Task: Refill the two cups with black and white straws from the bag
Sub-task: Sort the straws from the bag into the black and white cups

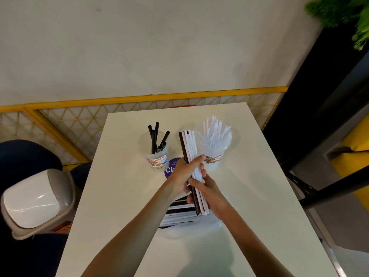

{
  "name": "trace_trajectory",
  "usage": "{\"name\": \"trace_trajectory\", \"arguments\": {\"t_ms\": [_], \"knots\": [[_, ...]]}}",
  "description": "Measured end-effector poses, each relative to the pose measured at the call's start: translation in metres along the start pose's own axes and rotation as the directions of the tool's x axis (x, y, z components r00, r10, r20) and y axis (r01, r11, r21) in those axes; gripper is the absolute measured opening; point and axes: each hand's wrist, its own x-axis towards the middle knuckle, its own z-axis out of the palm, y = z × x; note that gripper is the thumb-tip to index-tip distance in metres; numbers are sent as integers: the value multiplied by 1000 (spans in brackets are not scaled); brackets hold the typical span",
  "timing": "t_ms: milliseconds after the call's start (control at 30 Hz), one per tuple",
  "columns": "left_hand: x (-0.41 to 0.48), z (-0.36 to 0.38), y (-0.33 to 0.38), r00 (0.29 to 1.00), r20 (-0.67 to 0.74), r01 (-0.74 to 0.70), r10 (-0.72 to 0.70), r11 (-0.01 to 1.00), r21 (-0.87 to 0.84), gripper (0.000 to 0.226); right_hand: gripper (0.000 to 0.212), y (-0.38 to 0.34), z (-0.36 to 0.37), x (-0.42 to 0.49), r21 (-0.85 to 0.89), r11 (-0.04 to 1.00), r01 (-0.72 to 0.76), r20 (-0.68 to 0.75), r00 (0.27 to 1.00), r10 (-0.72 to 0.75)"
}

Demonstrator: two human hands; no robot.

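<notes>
- My fingers are curling tight around a mixed bundle of straws — the left hand is gripping it near the middle, the right hand is closing on the lower part.
- I'm holding the bundle above the table, tilted away from me, its far end reaching up between the two cups.
- The white cup, on the right, is already looking well stocked, white straws fanning out of it.
- The black cup, on the left, is holding only a few black straws — I'm judging it the needier one.
- The bag is lying under my hands, still showing black and white straws, so there's more to move.
- I'm reckoning the job roughly midway: the bundle is mostly white with a few black along its left edge, and it still needs sorting into the cups.
</notes>
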Motion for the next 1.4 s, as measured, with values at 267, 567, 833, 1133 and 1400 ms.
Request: {"name": "trace_trajectory", "arguments": {"t_ms": [267, 567, 833, 1133, 1400], "knots": [[9, 14, -9, 983, -124, -124, 139, 985, 122, 14, 17, 8, 6, 1, 27, 996, -80, -109, 991, 83], [11, 10, -2, 985, -71, -131, 154, 957, 258, 39, 39, 7, -5, 2, 50, 992, -119, -136, 983, 125], [10, 2, 4, 975, -84, -161, 206, 915, 370, 33, 38, 5, -5, 2, 78, 988, -133, -108, 984, 141], [13, 2, 0, 909, -178, -250, 377, 835, 490, 26, 15, 7, -2, 1, -32, 999, -6, -225, 974, -1], [14, -2, 4, 929, -234, -212, 288, 930, 300, 17, 22, 2, -6, -1, 86, 994, -70, -142, 986, 82]]}}
